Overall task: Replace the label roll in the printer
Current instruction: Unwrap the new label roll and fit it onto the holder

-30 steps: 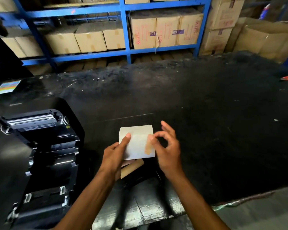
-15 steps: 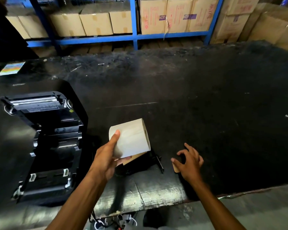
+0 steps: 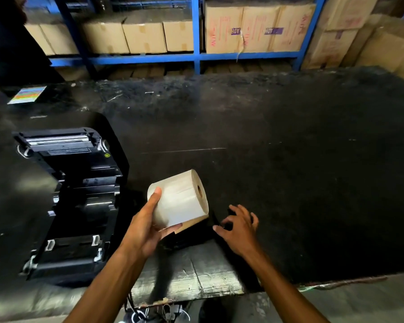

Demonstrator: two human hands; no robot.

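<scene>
A white label roll is gripped in my left hand, tilted so its cardboard core faces right. A brown strip of backing hangs loose under it. The roll is held just right of the black label printer, which stands on the dark table with its lid swung open and its bay showing no roll. My right hand hovers low over the table to the right of the roll, fingers curled and apart, with nothing visible in it. A black part lies on the table below the roll.
The black table stretches far to the right and back. A colourful card lies at the back left. Blue shelving with cardboard boxes stands behind. The table's front edge is close to me, with cables below it.
My right hand has left the roll and dropped to the table on the right. My left hand alone now holds the roll and has turned its core to the right.
</scene>
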